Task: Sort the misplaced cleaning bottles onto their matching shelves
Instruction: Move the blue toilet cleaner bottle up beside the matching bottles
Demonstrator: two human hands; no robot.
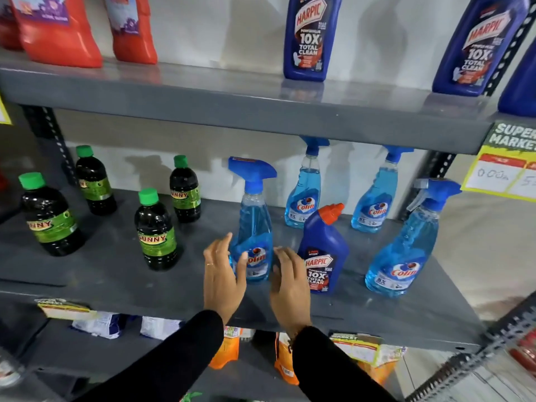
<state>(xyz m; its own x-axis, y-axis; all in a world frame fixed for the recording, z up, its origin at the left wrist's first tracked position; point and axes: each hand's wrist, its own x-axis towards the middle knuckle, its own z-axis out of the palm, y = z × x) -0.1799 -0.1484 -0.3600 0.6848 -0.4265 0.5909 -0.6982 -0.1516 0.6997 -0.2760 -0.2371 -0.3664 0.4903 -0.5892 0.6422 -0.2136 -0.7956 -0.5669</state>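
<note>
On the middle shelf (116, 288), both hands, left hand (222, 281) and right hand (290, 288), hover open and empty around a near Colin spray bottle (255, 227), while the misplaced Harpic bottle (323, 253) just right probably needs lifting to the upper shelf (203, 91) next.

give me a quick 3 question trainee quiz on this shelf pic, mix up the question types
1. True or false: the left hand and right hand are both clamped shut on a bottle.
2. Multiple choice: which bottle on the middle shelf looks misplaced? A) a green-capped dark bottle B) the Harpic bottle with the orange cap C) the front Colin spray bottle
3. Fill in: the other Harpic bottles stand on the ___ shelf.

Key
1. False: both hands are open, either side of the front Colin spray bottle.
2. B: it stands among the Colin sprays.
3. Top.
</note>
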